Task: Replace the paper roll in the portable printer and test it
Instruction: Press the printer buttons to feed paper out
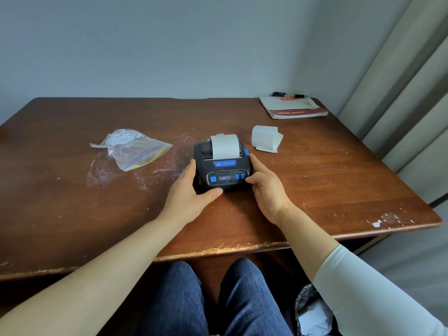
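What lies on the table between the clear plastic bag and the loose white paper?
The portable printer lies between the plastic bag and the loose paper, with both hands at its sides, in the head view.

Scratched brown wooden table (72, 190) against a plain grey-blue wall (145, 44); beige curtain (400, 93) hangs right of the table.
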Motion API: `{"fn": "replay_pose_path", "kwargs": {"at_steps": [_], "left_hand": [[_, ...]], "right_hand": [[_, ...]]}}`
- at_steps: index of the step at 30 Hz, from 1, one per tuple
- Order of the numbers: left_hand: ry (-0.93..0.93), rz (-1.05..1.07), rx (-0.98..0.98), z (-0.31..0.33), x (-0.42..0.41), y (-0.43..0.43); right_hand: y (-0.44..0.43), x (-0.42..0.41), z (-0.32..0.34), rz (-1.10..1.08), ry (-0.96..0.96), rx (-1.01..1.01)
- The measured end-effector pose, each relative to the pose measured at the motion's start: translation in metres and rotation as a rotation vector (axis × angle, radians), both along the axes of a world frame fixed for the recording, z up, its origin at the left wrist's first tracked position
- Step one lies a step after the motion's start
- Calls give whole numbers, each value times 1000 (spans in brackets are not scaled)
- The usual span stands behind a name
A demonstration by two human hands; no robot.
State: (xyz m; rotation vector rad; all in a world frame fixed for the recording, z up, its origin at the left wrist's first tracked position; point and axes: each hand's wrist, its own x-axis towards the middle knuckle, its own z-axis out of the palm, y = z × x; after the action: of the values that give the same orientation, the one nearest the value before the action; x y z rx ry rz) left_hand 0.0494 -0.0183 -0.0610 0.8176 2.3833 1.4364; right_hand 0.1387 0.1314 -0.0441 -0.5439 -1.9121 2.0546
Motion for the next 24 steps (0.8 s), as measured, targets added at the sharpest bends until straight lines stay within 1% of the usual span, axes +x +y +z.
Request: {"fn": "replay_pose_path", "kwargs": {"at_steps": [9,24], "left_hand": [[26,-1,-20,1,1,0],[-3,10,-56,2,0,0]], "right_hand": [[-2,0,2,-11,-8,-12],[-1,-1,0,-25,-22,-25]]}}
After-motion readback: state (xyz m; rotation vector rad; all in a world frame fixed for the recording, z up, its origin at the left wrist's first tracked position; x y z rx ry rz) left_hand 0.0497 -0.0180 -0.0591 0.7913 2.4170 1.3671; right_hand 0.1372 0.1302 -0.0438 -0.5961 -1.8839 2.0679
